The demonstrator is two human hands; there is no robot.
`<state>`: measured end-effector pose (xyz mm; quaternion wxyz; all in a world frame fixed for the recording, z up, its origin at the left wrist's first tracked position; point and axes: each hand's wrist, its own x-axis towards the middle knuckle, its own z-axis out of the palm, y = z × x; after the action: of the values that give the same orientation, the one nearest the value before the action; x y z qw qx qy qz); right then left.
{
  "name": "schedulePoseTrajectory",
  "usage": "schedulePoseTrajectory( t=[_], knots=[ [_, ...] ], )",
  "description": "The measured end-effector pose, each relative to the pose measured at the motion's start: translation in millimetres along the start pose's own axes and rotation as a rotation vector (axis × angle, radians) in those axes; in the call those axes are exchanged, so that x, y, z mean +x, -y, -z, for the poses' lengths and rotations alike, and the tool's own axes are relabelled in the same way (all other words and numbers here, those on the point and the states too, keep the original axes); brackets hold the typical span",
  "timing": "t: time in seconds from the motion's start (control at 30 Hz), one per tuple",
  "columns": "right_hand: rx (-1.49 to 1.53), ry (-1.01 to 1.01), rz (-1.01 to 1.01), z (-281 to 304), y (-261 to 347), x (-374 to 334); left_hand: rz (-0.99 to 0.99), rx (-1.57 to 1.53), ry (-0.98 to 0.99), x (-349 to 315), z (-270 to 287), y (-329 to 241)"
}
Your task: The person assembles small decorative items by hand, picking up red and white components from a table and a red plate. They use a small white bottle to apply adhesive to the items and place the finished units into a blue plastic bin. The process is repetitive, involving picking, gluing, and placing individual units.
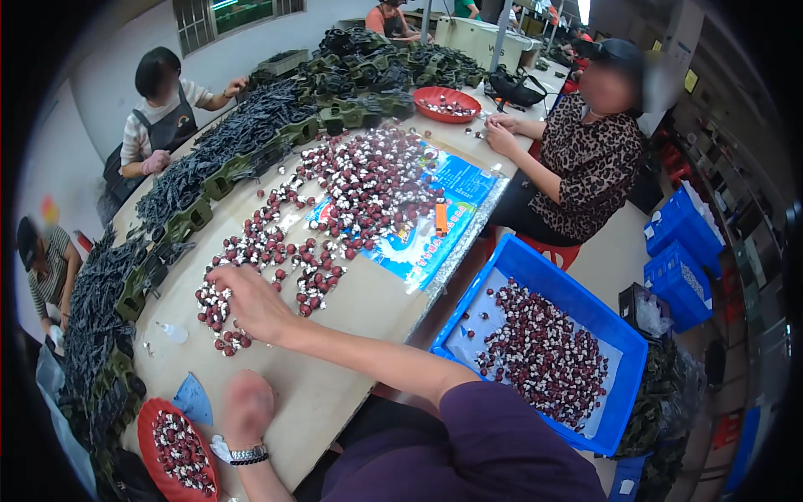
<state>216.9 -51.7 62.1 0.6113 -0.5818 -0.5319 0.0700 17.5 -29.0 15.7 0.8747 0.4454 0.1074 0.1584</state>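
My right hand (248,299) lies palm down on the beige table (360,318), its fingers apart and touching a spread of small red-and-white pieces (335,209). My left hand (248,405) is blurred, with a watch on its wrist, and hovers just right of a red tray (149,418) that holds more of the pieces. Whether the left hand holds anything cannot be made out.
A blue crate (623,335) of the same pieces stands at the lower right. Piles of dark green and grey plastic parts (251,125) line the far side. A person in a spotted shirt (585,159) works near a red bowl (447,105). Two more people (163,109) sit opposite.
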Motion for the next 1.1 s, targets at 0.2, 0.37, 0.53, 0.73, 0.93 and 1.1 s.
schedulePoseTrajectory(
  t=[0.2,0.37,0.53,0.73,0.93,1.1],
  knots=[
    [-0.012,-0.311,-0.034,82.8,-19.1,-27.2,0.109,0.169,-0.093,3.2,-5.0,-1.1],
    [-0.108,-0.511,-0.118,156.9,-39.2,-47.3,0.141,0.260,-0.115,5.5,-7.8,1.9],
    [-0.505,-0.651,-0.236,217.7,-63.0,-69.5,0.153,0.299,-0.113,6.4,-9.7,4.0],
    [-1.139,-0.377,-0.112,274.2,-82.1,-79.1,0.157,0.300,-0.125,6.9,-12.6,2.7],
    [-1.172,-0.104,-0.133,300.9,-106.1,-86.5,0.157,0.300,-0.119,8.1,-10.9,3.6],
    [-1.050,-0.087,-0.177,310.1,-109.2,-81.0,0.147,0.306,-0.128,7.3,-11.3,3.2]
  ],
)
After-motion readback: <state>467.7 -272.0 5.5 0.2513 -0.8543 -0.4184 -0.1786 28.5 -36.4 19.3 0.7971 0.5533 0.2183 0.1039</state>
